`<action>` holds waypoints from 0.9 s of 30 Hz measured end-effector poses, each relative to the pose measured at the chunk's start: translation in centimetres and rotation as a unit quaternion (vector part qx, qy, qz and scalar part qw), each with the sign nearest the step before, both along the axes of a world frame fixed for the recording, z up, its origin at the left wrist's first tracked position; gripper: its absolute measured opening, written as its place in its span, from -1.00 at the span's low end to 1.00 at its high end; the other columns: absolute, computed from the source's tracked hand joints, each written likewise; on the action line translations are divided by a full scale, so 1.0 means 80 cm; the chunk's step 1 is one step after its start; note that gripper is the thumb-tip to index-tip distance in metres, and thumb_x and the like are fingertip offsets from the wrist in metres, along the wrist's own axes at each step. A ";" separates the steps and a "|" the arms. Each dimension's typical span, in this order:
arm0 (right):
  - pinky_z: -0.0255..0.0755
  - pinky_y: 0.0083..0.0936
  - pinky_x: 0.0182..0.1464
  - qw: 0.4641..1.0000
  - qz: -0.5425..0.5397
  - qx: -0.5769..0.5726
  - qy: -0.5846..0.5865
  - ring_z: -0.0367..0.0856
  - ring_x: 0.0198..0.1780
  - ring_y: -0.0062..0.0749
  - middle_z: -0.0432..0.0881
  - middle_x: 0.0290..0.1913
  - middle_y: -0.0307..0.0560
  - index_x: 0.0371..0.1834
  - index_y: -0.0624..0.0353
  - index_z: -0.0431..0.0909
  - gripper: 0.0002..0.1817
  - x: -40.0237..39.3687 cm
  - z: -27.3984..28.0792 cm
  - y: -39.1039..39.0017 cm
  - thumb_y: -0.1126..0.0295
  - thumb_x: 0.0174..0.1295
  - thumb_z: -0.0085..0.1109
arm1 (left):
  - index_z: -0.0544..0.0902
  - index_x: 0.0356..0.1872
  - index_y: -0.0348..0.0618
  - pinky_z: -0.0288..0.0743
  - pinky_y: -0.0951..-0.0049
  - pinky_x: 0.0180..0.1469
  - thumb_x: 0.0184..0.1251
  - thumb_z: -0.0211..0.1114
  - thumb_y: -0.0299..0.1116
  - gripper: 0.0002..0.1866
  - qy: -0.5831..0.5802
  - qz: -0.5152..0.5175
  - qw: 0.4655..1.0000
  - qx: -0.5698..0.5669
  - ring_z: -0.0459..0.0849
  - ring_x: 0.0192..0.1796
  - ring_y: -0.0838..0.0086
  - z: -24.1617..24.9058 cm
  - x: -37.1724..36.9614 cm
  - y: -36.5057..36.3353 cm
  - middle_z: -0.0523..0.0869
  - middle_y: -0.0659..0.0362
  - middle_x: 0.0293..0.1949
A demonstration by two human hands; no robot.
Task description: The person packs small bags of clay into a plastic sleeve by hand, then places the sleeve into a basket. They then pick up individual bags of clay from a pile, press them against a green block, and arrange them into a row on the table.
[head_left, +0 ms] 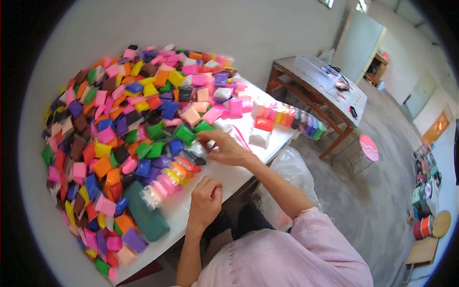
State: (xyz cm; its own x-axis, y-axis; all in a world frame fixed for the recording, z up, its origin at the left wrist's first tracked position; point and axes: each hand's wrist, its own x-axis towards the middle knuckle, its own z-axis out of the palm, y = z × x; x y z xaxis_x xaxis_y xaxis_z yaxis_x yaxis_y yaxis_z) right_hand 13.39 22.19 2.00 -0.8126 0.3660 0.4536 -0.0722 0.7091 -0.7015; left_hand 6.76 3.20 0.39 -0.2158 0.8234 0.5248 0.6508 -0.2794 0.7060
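Observation:
My left hand [206, 201] is over the table's front edge with its fingers curled closed; whatever they may hold is hidden. Just left of it lies a row of packets [167, 182] in white, pink, yellow and orange, joined by clear wrapping. My right hand [222, 147] reaches over the pile's near edge, fingers bent and thumb apart, with a gap between them. Nearest to its fingertips are a green packet [184, 134], a blue packet [175, 147] and a grey-black packet [196, 158]. Nothing is plainly held in this hand.
A large heap of coloured packets [103, 136] covers most of the white table [179, 217]. A dark green case [146, 213] lies by the heap. More wrapped packets [287, 117] sit at the right edge, above a clear plastic bag [289, 179]. Behind are a wooden table [306, 79] and a stool [368, 147].

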 end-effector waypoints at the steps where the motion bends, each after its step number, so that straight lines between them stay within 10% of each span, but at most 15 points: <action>1: 0.53 -0.42 0.03 1.000 0.004 -0.010 0.001 0.65 -0.04 -0.32 0.67 -0.08 0.01 0.22 0.30 0.51 -0.36 -0.009 -0.009 0.003 0.70 -0.10 0.16 | 0.59 -0.35 -0.35 0.39 0.30 -0.32 0.17 0.18 -0.63 -0.94 -0.002 -0.001 1.000 -0.002 0.56 -0.37 0.18 0.002 0.001 -0.001 0.59 0.00 -0.39; 27: 0.55 -0.42 0.09 0.998 0.004 -0.048 -0.031 0.64 0.03 -0.33 0.64 0.06 0.02 0.26 0.28 0.51 -0.42 -0.008 -0.019 -0.010 0.57 0.06 0.14 | 0.58 -0.34 -0.34 0.50 0.23 -0.20 0.21 0.20 -0.62 -0.97 0.002 0.011 1.000 0.005 0.63 -0.28 0.05 -0.003 0.000 -0.001 0.59 -0.04 -0.36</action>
